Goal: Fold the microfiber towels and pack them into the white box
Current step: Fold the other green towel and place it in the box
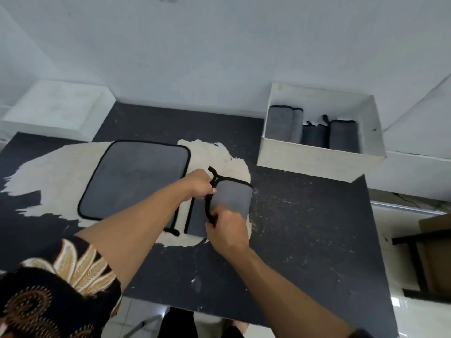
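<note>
I count one half-folded towel (231, 200), grey with black edging, on the dark surface (305, 215) near its middle, short of the white box (317, 158). Both hands are on it. The left hand (199, 184) has its fingers curled in, pinching the black edging at the towel's upper left corner. The right hand (225, 228) has its fingers clamped on the same edging lower down. The folded part lies over a darker layer that rests flat on the surface.

One flat towel (136, 176) lies spread out just to the left, partly on a pale worn patch (48, 172). More black edging shows under the left forearm; I cannot tell whether it belongs to a separate towel.

One white box stands at the far right corner, open at the top. I count three packed towels (344, 137) upright inside, side by side. One white lid (56, 111) sits at the far left.
</note>
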`<state>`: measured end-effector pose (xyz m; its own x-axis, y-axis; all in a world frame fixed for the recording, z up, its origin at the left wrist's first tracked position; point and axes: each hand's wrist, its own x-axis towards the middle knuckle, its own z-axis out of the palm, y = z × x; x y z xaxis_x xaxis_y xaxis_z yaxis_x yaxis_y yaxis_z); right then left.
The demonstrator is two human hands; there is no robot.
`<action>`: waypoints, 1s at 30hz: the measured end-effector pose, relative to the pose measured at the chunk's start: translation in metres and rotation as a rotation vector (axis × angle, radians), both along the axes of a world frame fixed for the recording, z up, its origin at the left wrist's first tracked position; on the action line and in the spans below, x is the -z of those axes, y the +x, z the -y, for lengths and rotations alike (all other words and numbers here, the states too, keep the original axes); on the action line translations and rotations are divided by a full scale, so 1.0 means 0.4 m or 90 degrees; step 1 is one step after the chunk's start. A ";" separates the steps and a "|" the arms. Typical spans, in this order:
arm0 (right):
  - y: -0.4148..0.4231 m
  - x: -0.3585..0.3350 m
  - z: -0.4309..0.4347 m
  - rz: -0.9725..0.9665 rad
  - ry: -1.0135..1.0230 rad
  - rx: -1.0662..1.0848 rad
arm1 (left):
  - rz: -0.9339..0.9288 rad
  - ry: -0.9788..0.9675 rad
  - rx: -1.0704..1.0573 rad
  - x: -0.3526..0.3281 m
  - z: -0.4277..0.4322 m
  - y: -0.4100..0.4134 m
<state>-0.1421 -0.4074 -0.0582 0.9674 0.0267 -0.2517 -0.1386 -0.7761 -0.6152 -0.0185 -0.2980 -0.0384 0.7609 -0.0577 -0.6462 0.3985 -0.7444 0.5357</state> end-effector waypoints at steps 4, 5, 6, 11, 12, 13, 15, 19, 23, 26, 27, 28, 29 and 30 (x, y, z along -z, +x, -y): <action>0.009 0.030 -0.055 0.003 -0.052 -0.052 | 0.013 0.001 0.006 0.043 -0.051 0.001; 0.008 0.035 -0.066 0.004 -0.062 -0.065 | 0.007 0.005 0.009 0.053 -0.061 0.001; 0.006 0.039 -0.075 0.006 -0.070 -0.075 | 0.001 0.010 0.014 0.058 -0.067 -0.001; 0.002 0.054 -0.109 0.008 -0.098 -0.104 | 0.008 0.060 0.051 0.068 -0.087 -0.007; 0.001 0.058 -0.112 0.002 -0.104 -0.115 | 0.008 0.066 0.060 0.068 -0.089 -0.008; -0.001 0.062 -0.113 -0.004 -0.110 -0.127 | 0.011 0.072 0.069 0.071 -0.092 -0.009; -0.003 0.071 -0.110 -0.016 -0.119 -0.147 | 0.017 0.090 0.083 0.075 -0.094 -0.009; 0.004 0.075 -0.096 -0.021 -0.121 -0.199 | 0.013 0.101 0.090 0.086 -0.098 -0.015; 0.029 0.042 -0.061 0.057 -0.103 -0.167 | 0.005 0.141 0.109 0.077 -0.102 -0.046; 0.078 0.023 -0.006 0.155 -0.122 -0.009 | -0.019 0.191 0.105 0.077 -0.109 -0.081; 0.097 0.023 0.013 0.160 -0.141 0.011 | -0.025 0.188 0.089 0.078 -0.111 -0.094; 0.119 0.027 0.028 0.150 -0.165 0.010 | -0.033 0.179 0.068 0.080 -0.113 -0.108; 0.141 0.031 0.039 0.133 -0.194 0.001 | -0.039 0.167 0.045 0.083 -0.114 -0.122; 0.163 0.035 0.046 0.118 -0.218 -0.009 | -0.045 0.151 0.019 0.085 -0.114 -0.135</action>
<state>-0.0768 -0.4259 -0.0721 0.9975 -0.0154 -0.0696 -0.0379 -0.9416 -0.3345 -0.0727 -0.2524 -0.0726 0.7141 0.0807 -0.6954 0.4048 -0.8580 0.3161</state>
